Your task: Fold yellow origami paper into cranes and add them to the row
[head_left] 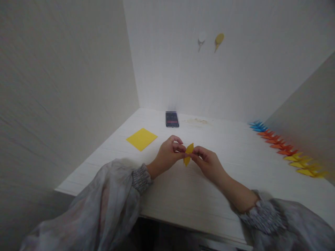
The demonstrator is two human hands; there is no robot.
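Note:
Between my two hands, above the white table, is a small folded piece of yellow paper [189,148], narrow and pointed at both ends. My left hand [170,151] pinches it from the left between thumb and fingers. From the other side my right hand [208,158] grips it the same way. The fingertips cover the paper's middle, so its folds there are hidden. A flat yellow paper square [141,139] lies on the table beyond my left wrist.
A phone [172,119] lies near the back wall of the white table [230,146]. Along the right side runs a row of folded paper cranes, blue [258,126], orange [277,142] and yellow [305,164]. Two hooks, white [201,37] and yellow [219,39], are on the wall.

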